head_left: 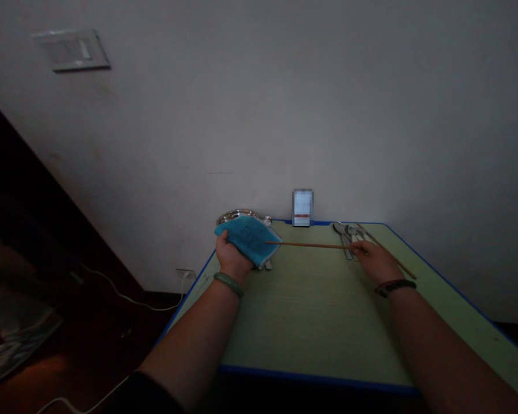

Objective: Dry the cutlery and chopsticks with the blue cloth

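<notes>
A big pale grey wall (259,103) stands at the back. Against it is a light green table (319,328) with a blue edge.

Over the far left part of the table is a soft, bright blue cloth (245,237) with a pale edge. The left hand (233,257) holds it up, with the thumb pressed on it. The other fingers are hidden, so I cannot tell how they bend. The right hand (376,260) is well apart from the left, with its fingers pinched on one end of a stick.

Behind the cloth, a round, shiny metal dish (237,213) peeks out. A phone with a lit screen (302,207) stands up by the wall. Past the right hand lie some silver metal spoons and forks (349,230), and a loose thin brown stick (407,271) lies beside them.

The held thin brown stick (313,245), maybe a wooden chopstick, is between the two hands. Its far tip is in front of the cloth, but I cannot tell if they touch.

The step now looks like wiping this stick. The next move calls for folding the cloth around it and rubbing gently along it, with the right hand keeping a firm pinch.
</notes>
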Demonstrator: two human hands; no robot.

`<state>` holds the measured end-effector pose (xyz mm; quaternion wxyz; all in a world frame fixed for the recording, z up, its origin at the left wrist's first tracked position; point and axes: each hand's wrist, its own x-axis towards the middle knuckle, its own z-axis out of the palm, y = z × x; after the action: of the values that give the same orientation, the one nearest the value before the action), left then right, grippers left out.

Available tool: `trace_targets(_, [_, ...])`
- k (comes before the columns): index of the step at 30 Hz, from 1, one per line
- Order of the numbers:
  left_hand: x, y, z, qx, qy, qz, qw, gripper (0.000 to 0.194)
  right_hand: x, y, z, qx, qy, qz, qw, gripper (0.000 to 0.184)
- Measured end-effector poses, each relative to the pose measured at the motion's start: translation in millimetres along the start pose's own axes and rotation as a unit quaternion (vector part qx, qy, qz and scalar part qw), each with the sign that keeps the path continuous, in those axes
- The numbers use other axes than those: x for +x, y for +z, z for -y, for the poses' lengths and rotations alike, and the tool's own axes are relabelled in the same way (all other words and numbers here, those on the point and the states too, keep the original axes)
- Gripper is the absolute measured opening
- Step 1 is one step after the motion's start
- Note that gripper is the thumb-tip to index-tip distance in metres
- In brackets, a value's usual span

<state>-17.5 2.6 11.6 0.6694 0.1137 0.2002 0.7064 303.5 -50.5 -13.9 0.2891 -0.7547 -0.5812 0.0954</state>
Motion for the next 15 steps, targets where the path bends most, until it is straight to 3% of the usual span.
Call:
trace_targets(8, [-1.1, 3.2, -0.8, 0.005, -0.002, -0.009, 1.000, 0.051, 8.7, -24.4, -15.5, -0.015, 0.092, -0.046, 0.995, 0.032])
trace_targets(15, [-1.8, 2.9, -0.4, 0.010, -0.016, -0.007, 1.000, 0.048, 14.4, -47.0, -59.1, -0.051, 0.151, -0.084, 0.984, 0.042])
